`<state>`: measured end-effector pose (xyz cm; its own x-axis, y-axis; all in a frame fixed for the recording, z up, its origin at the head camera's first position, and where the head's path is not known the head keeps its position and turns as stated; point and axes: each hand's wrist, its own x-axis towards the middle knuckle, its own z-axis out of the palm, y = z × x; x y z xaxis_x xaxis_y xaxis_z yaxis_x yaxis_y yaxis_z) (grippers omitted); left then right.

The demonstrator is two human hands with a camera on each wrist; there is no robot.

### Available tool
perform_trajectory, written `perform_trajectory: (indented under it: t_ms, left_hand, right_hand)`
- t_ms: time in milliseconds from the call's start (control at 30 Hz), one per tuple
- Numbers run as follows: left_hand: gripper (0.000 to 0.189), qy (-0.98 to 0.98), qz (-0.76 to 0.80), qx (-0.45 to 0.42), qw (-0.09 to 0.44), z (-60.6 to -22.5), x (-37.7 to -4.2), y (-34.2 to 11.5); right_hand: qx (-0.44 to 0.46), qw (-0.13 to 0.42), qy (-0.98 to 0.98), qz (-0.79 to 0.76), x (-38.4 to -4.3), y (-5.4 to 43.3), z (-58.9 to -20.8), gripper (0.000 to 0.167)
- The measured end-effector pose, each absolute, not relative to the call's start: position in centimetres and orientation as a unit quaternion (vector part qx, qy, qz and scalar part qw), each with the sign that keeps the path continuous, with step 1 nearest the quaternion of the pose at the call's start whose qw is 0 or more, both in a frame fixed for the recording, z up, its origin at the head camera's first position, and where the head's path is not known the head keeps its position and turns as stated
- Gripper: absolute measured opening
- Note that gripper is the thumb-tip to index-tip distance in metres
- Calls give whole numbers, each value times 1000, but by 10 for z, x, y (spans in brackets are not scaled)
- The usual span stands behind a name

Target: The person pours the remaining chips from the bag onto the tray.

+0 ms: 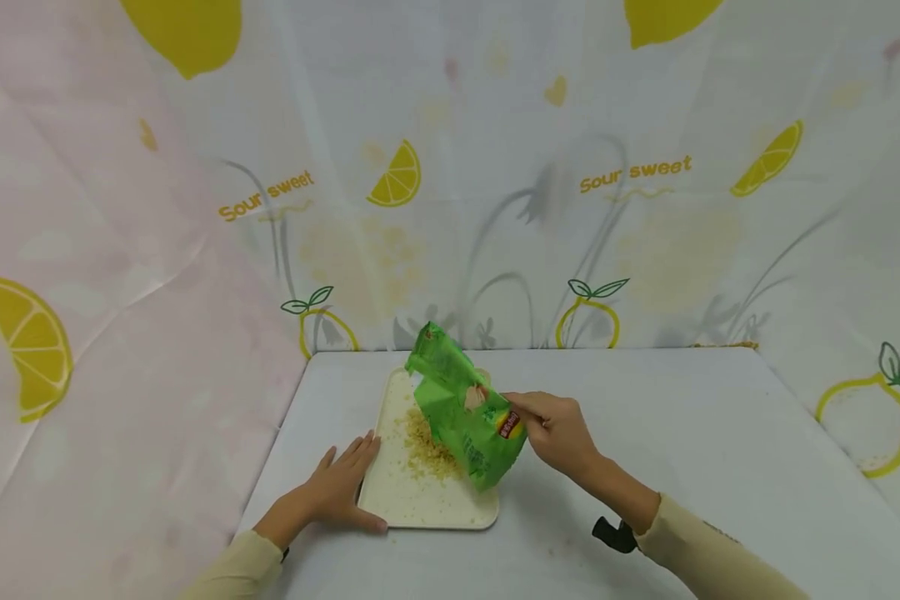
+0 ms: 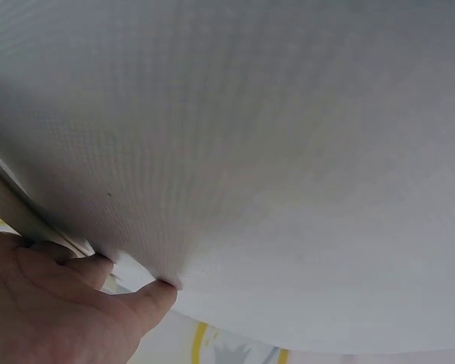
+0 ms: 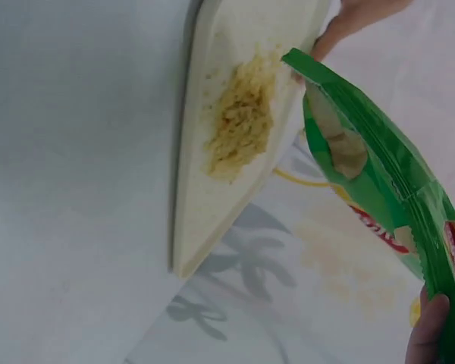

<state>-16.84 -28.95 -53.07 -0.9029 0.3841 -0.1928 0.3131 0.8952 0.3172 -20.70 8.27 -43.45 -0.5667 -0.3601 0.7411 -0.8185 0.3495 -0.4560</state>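
Observation:
My right hand (image 1: 558,429) pinches the lower right end of a green chip bag (image 1: 457,417), holding it tilted above a cream tray (image 1: 435,515). A heap of crushed yellow chips (image 1: 426,448) lies on the tray, partly hidden by the bag in the head view. In the right wrist view the same bag (image 3: 371,152) hangs beside the crumbs (image 3: 243,117). My left hand (image 1: 341,487) rests at the tray's left edge with fingers spread and extended; its fingertips (image 2: 163,288) touch the white surface in the left wrist view.
The tray lies on a white table (image 1: 645,417). Behind it hangs a curtain (image 1: 480,250) printed with lemons, and a pinkish one (image 1: 120,333) on the left. A black object (image 1: 613,535) sits under my right wrist.

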Motion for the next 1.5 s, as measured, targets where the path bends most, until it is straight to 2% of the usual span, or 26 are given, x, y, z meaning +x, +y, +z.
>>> perform_trajectory:
  t_ms: [100, 333, 433, 667, 867, 1033, 1367, 1500]
  left_hand:
    - [139, 966, 139, 180, 120, -530, -169, -289]
    - [138, 964, 148, 180, 129, -530, -163, -287]
    - [138, 964, 146, 178, 130, -532, -161, -288]
    - [137, 966, 145, 179, 120, -529, -163, -288]
    - [137, 965, 147, 176, 129, -527, -165, -288]
    - [138, 965, 143, 176, 129, -529, -167, -288]
    - [139, 966, 144, 176, 125, -528, -169, -287]
    - [138, 965, 147, 177, 126, -528, -167, -285]
  right_hand:
    - [378, 291, -763, 437, -208, 84, -425, 31]
    - [379, 253, -795, 400, -206, 84, -439, 27]
    - [381, 255, -797, 394, -206, 85, -441, 27]
    - [368, 295, -761, 445, -208, 86, -422, 29]
    - [389, 261, -784, 407, -208, 82, -430, 32]
    - [391, 263, -791, 389, -212, 83, -434, 32]
    - [389, 284, -733, 480, -221, 95, -398, 28]
    - [402, 263, -759, 439, -217, 88, -417, 29]
